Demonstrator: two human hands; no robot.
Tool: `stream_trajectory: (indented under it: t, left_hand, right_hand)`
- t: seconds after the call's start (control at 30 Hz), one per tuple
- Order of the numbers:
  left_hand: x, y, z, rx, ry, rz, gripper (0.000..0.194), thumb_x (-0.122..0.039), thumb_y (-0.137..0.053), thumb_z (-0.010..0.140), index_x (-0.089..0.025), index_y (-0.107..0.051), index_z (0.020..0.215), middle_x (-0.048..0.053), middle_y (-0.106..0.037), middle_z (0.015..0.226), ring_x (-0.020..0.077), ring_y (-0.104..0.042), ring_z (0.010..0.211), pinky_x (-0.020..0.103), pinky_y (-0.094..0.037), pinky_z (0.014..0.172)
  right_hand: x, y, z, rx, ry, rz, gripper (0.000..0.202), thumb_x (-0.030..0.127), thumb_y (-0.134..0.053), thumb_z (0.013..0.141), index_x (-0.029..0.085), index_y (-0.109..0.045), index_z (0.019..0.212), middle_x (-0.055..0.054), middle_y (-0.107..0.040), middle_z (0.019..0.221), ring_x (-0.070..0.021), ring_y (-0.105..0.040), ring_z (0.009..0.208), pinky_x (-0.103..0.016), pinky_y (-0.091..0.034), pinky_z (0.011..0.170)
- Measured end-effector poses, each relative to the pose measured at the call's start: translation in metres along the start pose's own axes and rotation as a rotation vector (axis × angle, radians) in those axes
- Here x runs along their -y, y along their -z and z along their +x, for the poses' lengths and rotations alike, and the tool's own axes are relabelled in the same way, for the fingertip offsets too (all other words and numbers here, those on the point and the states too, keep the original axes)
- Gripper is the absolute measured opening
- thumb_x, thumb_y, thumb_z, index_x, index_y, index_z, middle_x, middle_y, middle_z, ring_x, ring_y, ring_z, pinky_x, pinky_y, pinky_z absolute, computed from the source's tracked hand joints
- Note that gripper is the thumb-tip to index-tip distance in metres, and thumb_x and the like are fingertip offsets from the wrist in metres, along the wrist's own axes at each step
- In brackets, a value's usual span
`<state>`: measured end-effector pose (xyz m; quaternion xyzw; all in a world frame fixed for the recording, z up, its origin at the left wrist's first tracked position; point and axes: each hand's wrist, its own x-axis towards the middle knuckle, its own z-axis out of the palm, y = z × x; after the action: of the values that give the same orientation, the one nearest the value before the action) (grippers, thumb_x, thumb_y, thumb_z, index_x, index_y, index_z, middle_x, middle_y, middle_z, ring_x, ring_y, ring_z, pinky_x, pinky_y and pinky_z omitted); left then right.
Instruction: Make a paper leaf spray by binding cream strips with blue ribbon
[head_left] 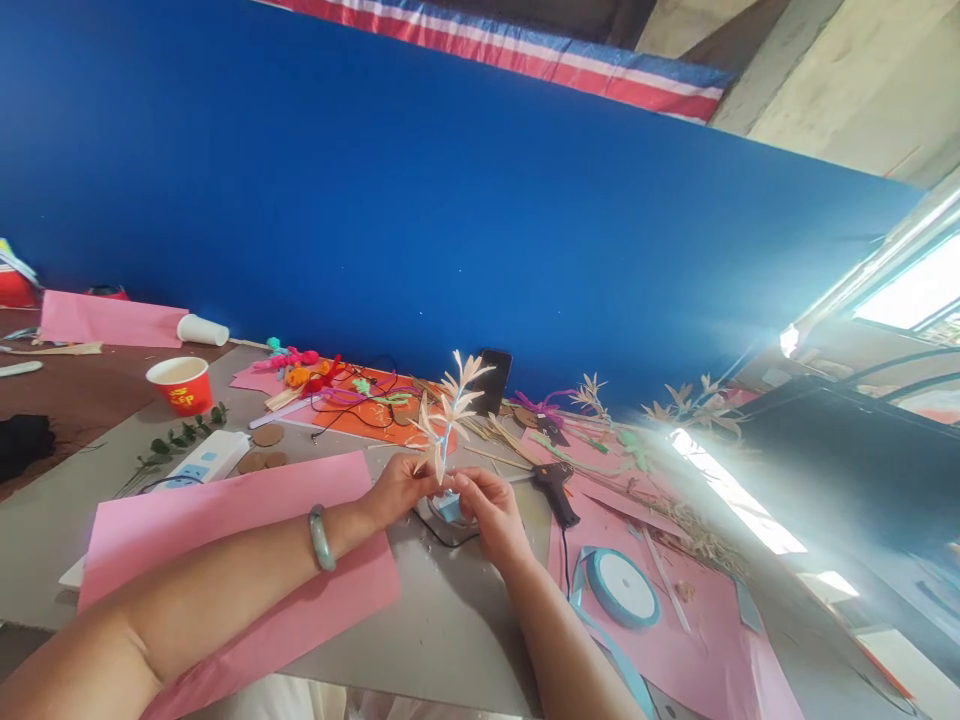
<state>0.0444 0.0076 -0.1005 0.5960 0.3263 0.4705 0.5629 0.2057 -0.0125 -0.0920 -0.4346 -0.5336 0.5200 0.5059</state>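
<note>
A stem with pale peach leaves (pixel 454 395) stands upright over the middle of the table, its lower part bluish. My left hand (pixel 401 490), below a jade-coloured bangle (pixel 322 538), has its fingers closed around the stem's base. From the other side, my right hand (pixel 487 508) pinches at the same spot. Under the fingers shows a light blue piece (pixel 450 507), perhaps ribbon; the hands partly cover it. A black glue gun (pixel 555 492) lies just right of my right hand. Nearer to me is a roll of light blue ribbon (pixel 624 588).
Pink paper (pixel 240 530) lies under my left forearm, and another pink sheet (pixel 720 640) at right. A white power strip (pixel 206 456), eucalyptus-like sprig (pixel 176 437), red paper cup (pixel 182 388) and tipped white cup (pixel 202 330) are at left. A phone (pixel 493 382) leans against the blue wall (pixel 450 200).
</note>
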Motion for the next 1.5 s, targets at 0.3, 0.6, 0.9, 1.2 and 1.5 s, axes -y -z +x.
stream_trajectory:
  t: [0.3, 0.6, 0.9, 1.2, 1.5]
  left_hand:
    - [0.01, -0.001, 0.003, -0.073, 0.018, 0.002, 0.035, -0.041, -0.073, 0.066, -0.011, -0.057, 0.057, -0.004, -0.044, 0.055, 0.0075, -0.037, 0.054, 0.02, -0.029, 0.051]
    - [0.005, 0.0, 0.0, -0.121, -0.037, 0.178, 0.031, -0.04, -0.068, 0.07, -0.012, -0.06, 0.057, -0.002, -0.053, 0.053, 0.009, -0.042, 0.053, 0.021, -0.033, 0.052]
    - [0.009, 0.0, 0.002, -0.088, 0.025, 0.05, 0.035, -0.04, -0.072, 0.066, -0.012, -0.055, 0.054, -0.004, -0.046, 0.052, 0.0076, -0.038, 0.053, 0.021, -0.032, 0.053]
    - [-0.002, -0.001, 0.0, -0.056, 0.019, -0.007, 0.038, -0.048, -0.069, 0.068, -0.012, -0.059, 0.059, 0.0, -0.054, 0.056, 0.0096, -0.045, 0.056, 0.023, -0.036, 0.056]
    - [0.002, 0.002, 0.001, -0.039, 0.018, 0.021, 0.035, -0.045, -0.068, 0.071, -0.014, -0.055, 0.06, -0.001, -0.056, 0.058, 0.01, -0.048, 0.056, 0.023, -0.038, 0.058]
  right_hand:
    - [0.005, 0.0, -0.002, -0.044, 0.102, -0.066, 0.022, 0.038, -0.074, 0.066, 0.018, -0.065, 0.065, 0.002, -0.055, 0.057, -0.008, -0.037, 0.046, -0.022, -0.027, 0.042]
    - [0.007, -0.002, -0.002, -0.006, 0.007, -0.062, 0.031, 0.048, -0.069, 0.07, 0.019, -0.058, 0.069, 0.005, -0.046, 0.049, -0.0078, -0.035, 0.042, -0.022, -0.027, 0.042]
    - [-0.003, -0.004, 0.0, 0.054, -0.056, 0.068, 0.032, 0.047, -0.068, 0.074, 0.019, -0.053, 0.073, 0.007, -0.046, 0.049, -0.0063, -0.034, 0.041, -0.02, -0.023, 0.043]
    - [0.005, 0.002, 0.004, -0.082, 0.029, 0.187, 0.03, 0.047, -0.056, 0.081, 0.021, -0.046, 0.069, 0.003, -0.054, 0.065, -0.0079, -0.041, 0.043, -0.023, -0.032, 0.044]
    - [0.002, -0.001, 0.0, -0.145, 0.089, 0.033, 0.042, 0.047, -0.045, 0.087, 0.021, -0.038, 0.054, 0.003, -0.05, 0.048, -0.0067, -0.032, 0.034, -0.023, -0.022, 0.036]
